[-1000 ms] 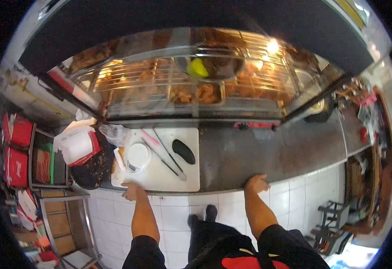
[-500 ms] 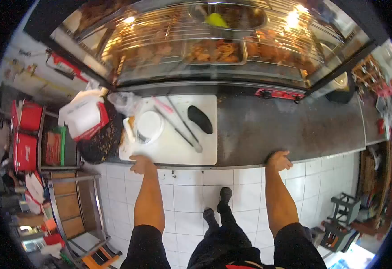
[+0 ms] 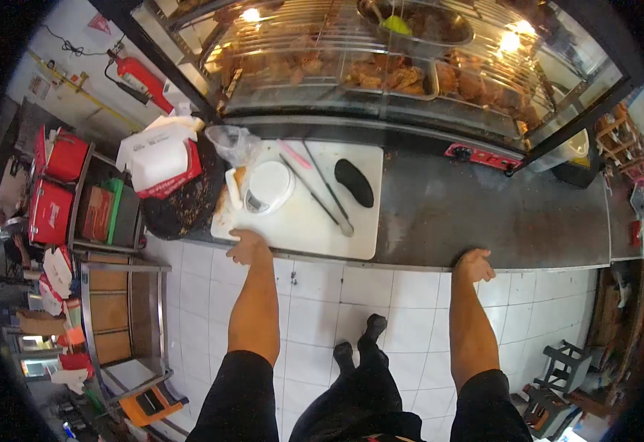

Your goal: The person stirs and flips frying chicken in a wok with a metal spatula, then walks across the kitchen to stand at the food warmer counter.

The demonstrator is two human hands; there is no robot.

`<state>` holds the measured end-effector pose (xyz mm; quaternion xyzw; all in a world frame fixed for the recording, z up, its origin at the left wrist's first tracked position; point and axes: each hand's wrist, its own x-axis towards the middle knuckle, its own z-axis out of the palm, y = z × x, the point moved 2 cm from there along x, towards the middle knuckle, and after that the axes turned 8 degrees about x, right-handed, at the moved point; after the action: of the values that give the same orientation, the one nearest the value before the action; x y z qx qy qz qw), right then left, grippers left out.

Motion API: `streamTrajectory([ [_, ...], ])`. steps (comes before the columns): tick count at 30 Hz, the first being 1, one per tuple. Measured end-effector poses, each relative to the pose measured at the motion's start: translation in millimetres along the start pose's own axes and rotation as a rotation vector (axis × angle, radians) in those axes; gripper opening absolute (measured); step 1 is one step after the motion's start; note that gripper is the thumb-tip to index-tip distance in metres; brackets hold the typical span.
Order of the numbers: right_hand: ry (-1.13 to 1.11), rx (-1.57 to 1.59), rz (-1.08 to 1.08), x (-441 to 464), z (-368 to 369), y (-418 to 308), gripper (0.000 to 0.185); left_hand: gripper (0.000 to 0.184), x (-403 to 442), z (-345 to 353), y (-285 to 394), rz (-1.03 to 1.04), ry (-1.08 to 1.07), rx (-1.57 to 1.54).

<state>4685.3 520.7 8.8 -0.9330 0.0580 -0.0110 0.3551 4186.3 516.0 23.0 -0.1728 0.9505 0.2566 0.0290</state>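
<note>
My left hand [image 3: 248, 247] rests at the counter's front edge, by the near left corner of a white cutting board [image 3: 314, 239]. Farther along the same edge, my right hand [image 3: 475, 265] leans on the metal counter [image 3: 484, 214]. Both hands are empty, with fingers apart. On the board lie a round white kitchen scale [image 3: 269, 186], tongs [image 3: 322, 195] with a pink part on the handle, and a black oval object [image 3: 354, 183]. A white-handled tool [image 3: 233, 188] lies left of the scale, its far part unclear.
A lit glass display case [image 3: 322, 74] with roasted meat stands behind the counter. An open red and white box [image 3: 163, 162] sits on a dark round surface [image 3: 178, 214] at left, near a plastic bag [image 3: 232, 142]. Low stools [image 3: 546, 405] stand lower right.
My view has turned slightly, so the counter and the things on it appear farther right and tilted. Both hands stay at the counter edge, and nothing has been picked up.
</note>
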Motion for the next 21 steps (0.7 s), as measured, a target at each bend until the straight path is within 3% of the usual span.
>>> streamTrajectory([
  [16,0.054,0.008,0.022,-2.8,-1.3,-7.4,0.061,0.069,-4.8,-4.2,0.9,-0.003,-0.051,-0.019],
  [21,0.015,0.027,0.013,1.2,2.9,-3.2,0.069,0.070,-5.1,-5.0,2.7,-0.095,-0.103,-0.073],
])
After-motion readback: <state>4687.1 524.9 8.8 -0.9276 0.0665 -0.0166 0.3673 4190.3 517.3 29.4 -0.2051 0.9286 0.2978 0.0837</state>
